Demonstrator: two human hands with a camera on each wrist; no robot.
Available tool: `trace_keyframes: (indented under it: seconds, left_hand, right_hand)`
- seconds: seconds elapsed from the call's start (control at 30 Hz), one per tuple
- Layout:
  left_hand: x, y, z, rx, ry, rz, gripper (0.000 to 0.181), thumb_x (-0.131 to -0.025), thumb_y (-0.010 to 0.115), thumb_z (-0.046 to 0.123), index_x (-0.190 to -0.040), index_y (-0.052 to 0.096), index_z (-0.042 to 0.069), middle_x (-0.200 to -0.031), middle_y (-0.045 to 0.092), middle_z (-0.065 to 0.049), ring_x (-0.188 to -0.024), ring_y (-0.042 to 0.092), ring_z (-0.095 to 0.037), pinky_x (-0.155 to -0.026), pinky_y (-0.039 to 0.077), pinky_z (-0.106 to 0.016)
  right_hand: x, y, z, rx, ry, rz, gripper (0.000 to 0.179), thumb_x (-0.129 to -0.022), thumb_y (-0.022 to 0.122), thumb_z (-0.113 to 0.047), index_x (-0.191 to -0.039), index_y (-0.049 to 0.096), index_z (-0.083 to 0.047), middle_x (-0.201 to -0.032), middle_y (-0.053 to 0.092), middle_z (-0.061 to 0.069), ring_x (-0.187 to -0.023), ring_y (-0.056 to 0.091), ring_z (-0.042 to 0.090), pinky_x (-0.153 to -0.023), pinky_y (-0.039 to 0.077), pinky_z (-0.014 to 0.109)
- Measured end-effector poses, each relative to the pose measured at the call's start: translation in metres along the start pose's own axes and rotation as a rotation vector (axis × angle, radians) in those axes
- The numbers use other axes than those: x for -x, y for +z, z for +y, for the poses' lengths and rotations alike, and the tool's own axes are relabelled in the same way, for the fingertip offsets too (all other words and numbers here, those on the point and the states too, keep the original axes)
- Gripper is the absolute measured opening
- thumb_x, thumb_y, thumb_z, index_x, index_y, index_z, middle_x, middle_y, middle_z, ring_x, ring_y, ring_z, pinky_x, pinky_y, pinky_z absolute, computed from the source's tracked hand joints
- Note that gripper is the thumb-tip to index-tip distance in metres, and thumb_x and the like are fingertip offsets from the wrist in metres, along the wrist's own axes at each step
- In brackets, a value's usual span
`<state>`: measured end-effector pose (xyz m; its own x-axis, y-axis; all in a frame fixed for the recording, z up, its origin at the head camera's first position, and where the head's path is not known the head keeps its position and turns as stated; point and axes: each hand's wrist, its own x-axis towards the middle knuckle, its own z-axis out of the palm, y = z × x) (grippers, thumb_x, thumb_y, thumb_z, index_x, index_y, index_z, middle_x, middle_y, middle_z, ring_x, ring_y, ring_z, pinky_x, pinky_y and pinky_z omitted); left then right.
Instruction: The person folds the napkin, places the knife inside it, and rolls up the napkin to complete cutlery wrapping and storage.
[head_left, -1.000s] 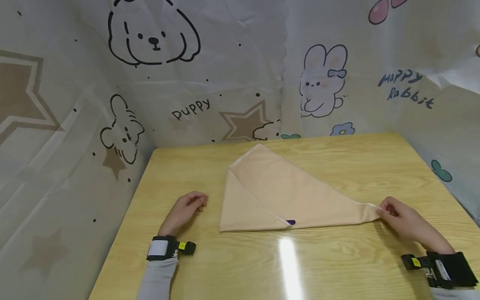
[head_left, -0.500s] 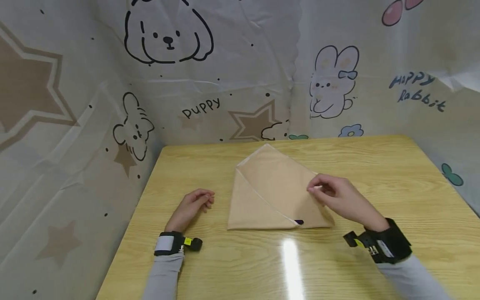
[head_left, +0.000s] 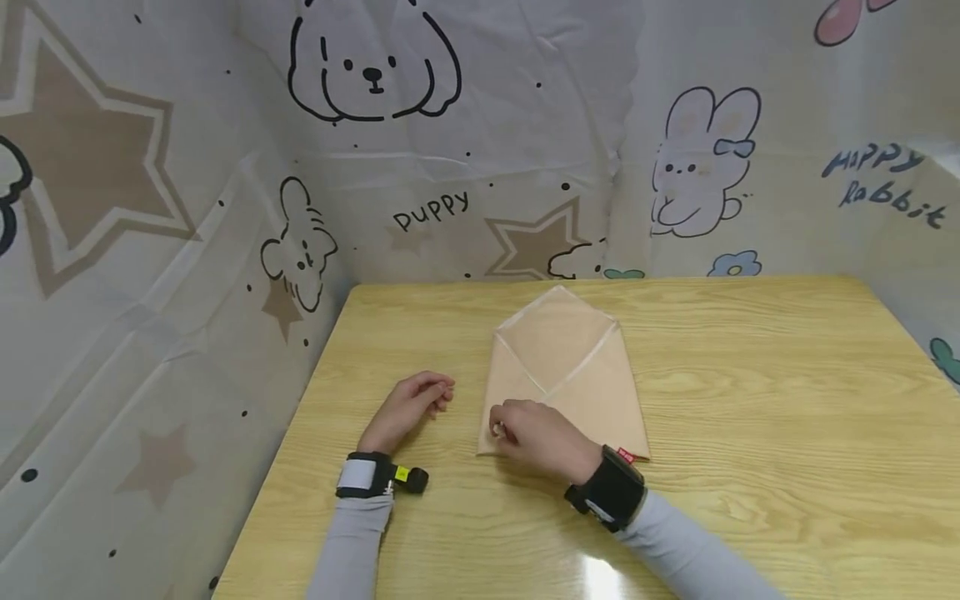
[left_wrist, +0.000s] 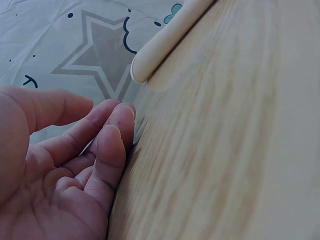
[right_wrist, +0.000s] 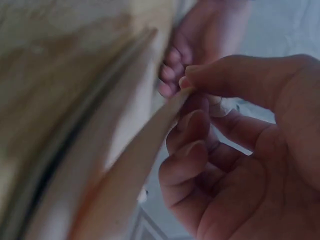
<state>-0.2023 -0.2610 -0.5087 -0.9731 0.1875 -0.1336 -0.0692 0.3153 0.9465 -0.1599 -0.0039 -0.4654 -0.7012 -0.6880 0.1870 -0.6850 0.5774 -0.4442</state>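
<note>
A peach cloth (head_left: pixel 585 408) with pale edging lies folded like an envelope on the wooden table, its pointed flap toward the back wall. Its right side is folded over to the left. My right hand (head_left: pixel 534 435) is over the lower left of the cloth and pinches a corner of it between thumb and fingers; the right wrist view shows the cloth edge (right_wrist: pixel 137 160) running up to the fingertips. Left of the cloth, my left hand (head_left: pixel 408 408) rests on the table, fingers loosely curled around nothing. In the left wrist view the cloth's rounded fold (left_wrist: pixel 167 42) lies beyond the fingertips.
A small red tag (head_left: pixel 626 455) shows at the cloth's lower right corner, beside the right wristband (head_left: pixel 611 492). Printed sheeting (head_left: pixel 420 150) with cartoon animals walls the wooden table (head_left: pixel 765 400) at the back and sides.
My right hand has swung from the far right to the left, carrying the cloth's long right corner over the rest. My left hand has kept its place beside the cloth.
</note>
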Motion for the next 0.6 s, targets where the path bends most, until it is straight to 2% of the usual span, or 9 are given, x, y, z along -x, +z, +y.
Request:
trace_keyframes:
  seconds: [0.07, 0.13, 0.27, 0.4, 0.47, 0.53, 0.6]
  left_hand:
    - [0.000, 0.003, 0.002, 0.002, -0.008, -0.015, 0.031, -0.102, 0.050, 0.020, -0.123, 0.061, -0.001, -0.109, 0.063, -0.021, -0.092, 0.059, -0.029, -0.072, 0.050, -0.028]
    - [0.004, 0.006, 0.011, -0.004, -0.014, -0.026, 0.032, -0.102, 0.049, 0.018, -0.124, 0.060, -0.003, -0.110, 0.063, -0.023, -0.093, 0.059, -0.031, -0.074, 0.050, -0.032]
    - [0.005, 0.011, 0.016, -0.021, -0.018, -0.027, 0.031, -0.102, 0.049, 0.017, -0.123, 0.060, -0.003, -0.109, 0.063, -0.022, -0.092, 0.059, -0.030, -0.074, 0.050, -0.032]
    - [0.000, 0.012, 0.002, -0.038, -0.003, -0.013, 0.029, -0.101, 0.051, 0.022, -0.120, 0.063, 0.003, -0.106, 0.064, -0.016, -0.089, 0.060, -0.023, -0.073, 0.051, -0.028]
    - [0.001, 0.011, 0.004, -0.086, 0.013, 0.002, 0.028, -0.100, 0.054, 0.023, -0.119, 0.064, 0.006, -0.106, 0.065, -0.011, -0.090, 0.060, -0.020, -0.075, 0.051, -0.030]
    - [0.005, 0.015, 0.009, -0.177, 0.068, 0.018, 0.024, -0.097, 0.058, 0.022, -0.115, 0.067, 0.008, -0.104, 0.068, -0.006, -0.089, 0.060, -0.016, -0.077, 0.051, -0.032]
    - [0.013, 0.023, 0.022, -0.298, 0.148, 0.022, 0.019, -0.094, 0.063, 0.019, -0.109, 0.071, 0.011, -0.100, 0.069, 0.001, -0.087, 0.060, -0.012, -0.078, 0.051, -0.033]
  right_hand:
    - [-0.003, 0.009, -0.002, 0.019, -0.001, -0.006, 0.006, -0.085, 0.066, -0.011, -0.083, 0.061, -0.014, -0.072, 0.052, -0.006, -0.063, 0.046, 0.008, -0.055, 0.041, 0.023]
    - [-0.005, 0.015, -0.004, 0.017, -0.003, -0.017, 0.007, -0.085, 0.065, -0.010, -0.083, 0.062, -0.015, -0.074, 0.054, -0.006, -0.064, 0.047, 0.008, -0.055, 0.042, 0.023]
    - [-0.004, 0.019, -0.006, -0.031, 0.014, -0.067, 0.009, -0.087, 0.062, -0.010, -0.093, 0.066, -0.014, -0.074, 0.056, -0.007, -0.066, 0.050, 0.008, -0.059, 0.045, 0.024]
    - [0.004, 0.015, -0.001, -0.139, 0.001, -0.093, 0.022, -0.088, 0.059, -0.008, -0.109, 0.063, -0.010, -0.074, 0.056, -0.008, -0.066, 0.051, 0.006, -0.061, 0.046, 0.024]
    - [0.012, 0.006, 0.003, -0.162, -0.007, -0.067, 0.027, -0.088, 0.059, -0.008, -0.114, 0.061, -0.009, -0.075, 0.056, -0.008, -0.066, 0.051, 0.005, -0.061, 0.047, 0.024]
    - [0.024, -0.007, 0.009, -0.144, -0.002, -0.015, 0.026, -0.089, 0.061, -0.009, -0.115, 0.061, -0.009, -0.078, 0.057, -0.008, -0.068, 0.052, 0.005, -0.061, 0.048, 0.024]
    - [0.041, -0.020, 0.017, -0.075, 0.011, 0.053, 0.022, -0.088, 0.065, -0.010, -0.110, 0.064, -0.010, -0.082, 0.057, -0.006, -0.072, 0.053, 0.006, -0.061, 0.049, 0.025]
